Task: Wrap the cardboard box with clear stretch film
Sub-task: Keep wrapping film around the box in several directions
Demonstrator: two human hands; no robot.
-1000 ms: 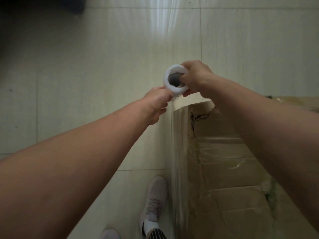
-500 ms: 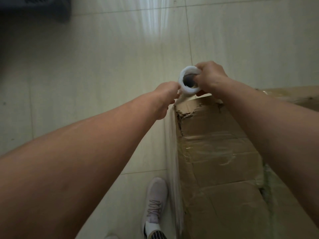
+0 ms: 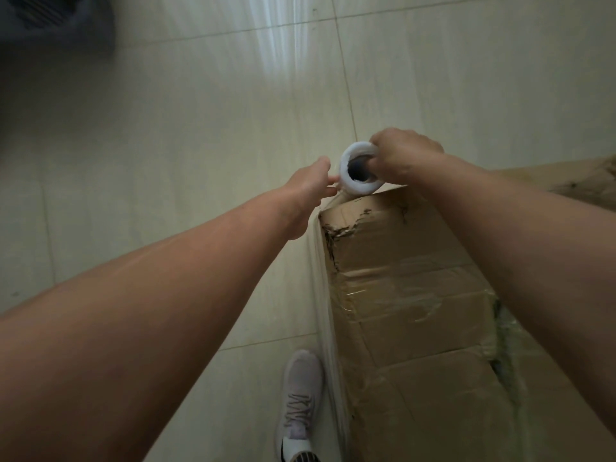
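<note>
- The right hand (image 3: 405, 156), just right of the frame's centre, grips a white roll of clear stretch film (image 3: 358, 170). Its fingers curl over the roll's top edge and one digit goes into the dark hollow core.
- The left hand (image 3: 308, 191) sits just left of the roll with its fingertips (image 3: 333, 181) touching the roll's outer side. I cannot tell whether they curl round it.
- The roll is held end-on to the camera, right above the upper left corner of a large brown cardboard box (image 3: 416, 328), which fills the lower right of the frame.
- That corner (image 3: 336, 228) is torn and ragged.
- A sheet of the clear film (image 3: 325, 295) runs from the roll down along the box's left edge, and glossy film or tape also lies across the box's top.
- A pale grey sneaker (image 3: 301, 405) stands at the bottom centre, just left of the box.
- Pale tiled floor (image 3: 166, 145) lies under everything, with a dark blurred object (image 3: 50, 21) at the upper left.
</note>
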